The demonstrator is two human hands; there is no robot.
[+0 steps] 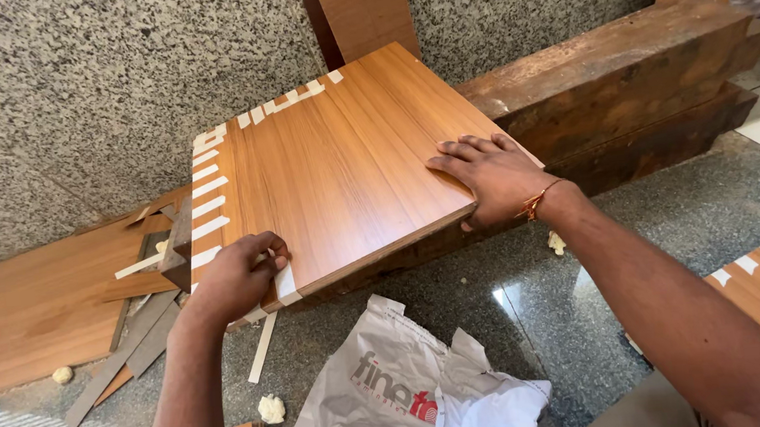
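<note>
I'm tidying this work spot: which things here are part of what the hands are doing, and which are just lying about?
In use:
- square wood-grain laminated board, under both hands
- white tape strips along its edge
- left hand at the taped corner
- right hand flat on top
- dark timber block supporting it

Lying about:
- crumpled white plastic bag
- grey laminate offcuts
- pale foam crumbs

A makeshift carpentry site on a polished granite floor (535, 310): wood-grain laminate boards (344, 166) edged with strips of masking tape (207, 207), offcuts (126, 350) scattered about, heavy timber beams (625, 82) stacked against a speckled stone wall (67, 94), and a crumpled plastic bag (415, 403) lay nearby.
</note>
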